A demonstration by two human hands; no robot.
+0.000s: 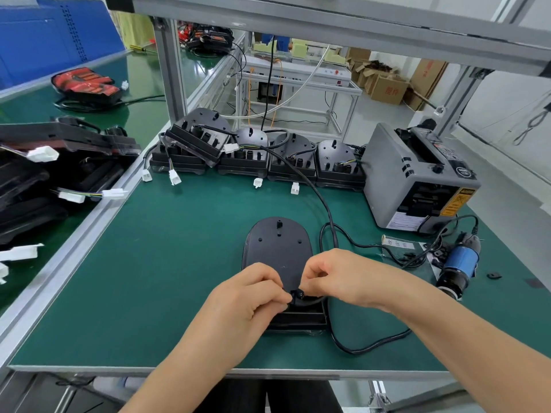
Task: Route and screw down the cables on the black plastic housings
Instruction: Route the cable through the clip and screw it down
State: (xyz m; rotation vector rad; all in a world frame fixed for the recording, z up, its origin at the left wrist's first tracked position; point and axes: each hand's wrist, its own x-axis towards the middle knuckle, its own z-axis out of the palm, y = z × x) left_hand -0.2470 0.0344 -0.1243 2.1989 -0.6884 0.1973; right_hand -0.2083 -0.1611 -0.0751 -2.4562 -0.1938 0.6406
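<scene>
A black plastic housing [278,248] lies flat on the green mat in front of me, rounded end away from me. Both hands work at its near end. My left hand [253,293] and my right hand [331,275] have curled fingers that pinch a small black cable fitting [296,294] on the housing. A black cable [369,344] runs from the fitting, loops along the mat to the right and near edge. Part of the housing's near end is hidden under my hands.
A row of several housings with cables and white connectors [259,158] stands at the back. A grey tape dispenser [417,177] sits at the right, with a blue electric screwdriver [459,263] and small black parts [408,256] beside it. More housings [44,174] are piled at the left.
</scene>
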